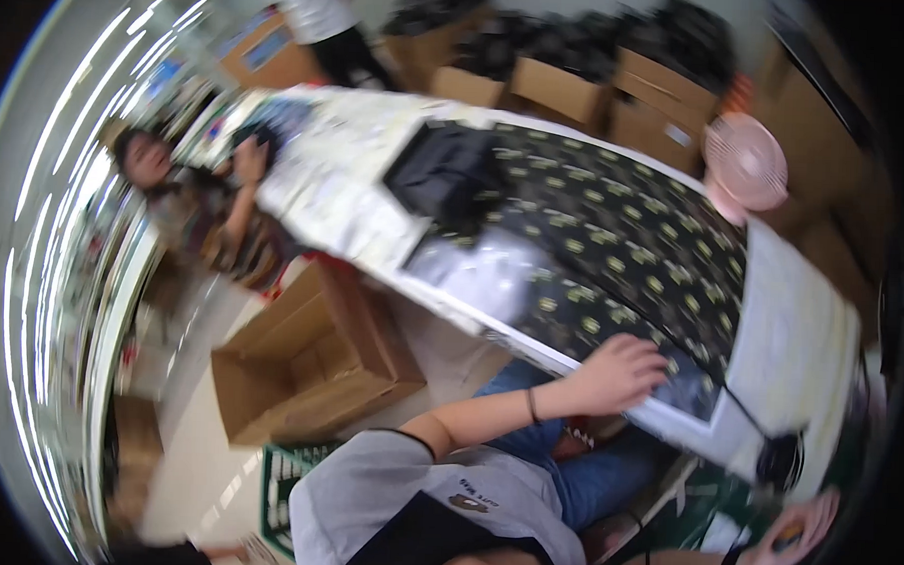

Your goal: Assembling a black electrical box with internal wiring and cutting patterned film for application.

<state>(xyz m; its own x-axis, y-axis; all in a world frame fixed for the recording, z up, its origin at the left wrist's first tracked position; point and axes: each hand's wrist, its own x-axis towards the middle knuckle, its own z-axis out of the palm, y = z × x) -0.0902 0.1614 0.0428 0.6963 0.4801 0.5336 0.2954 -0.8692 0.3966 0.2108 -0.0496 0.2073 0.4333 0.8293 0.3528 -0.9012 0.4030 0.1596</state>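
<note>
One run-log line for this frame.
left hand: by black patterned sheet | right hand: lower right, grip unclear | pink fan: beyond sheet

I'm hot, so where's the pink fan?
The pink fan is at the upper right of the head view, by the far edge of the table, right of the open boxes.

There is flat room for the left hand [623, 373] to slide over the black patterned sheet [614, 218]. A black bundle [446, 173] blocks the sheet's left end, a pink fan [745, 163] stands at the back, and a bunched black cord [781, 459] sits near the right hand [792, 536].
</note>
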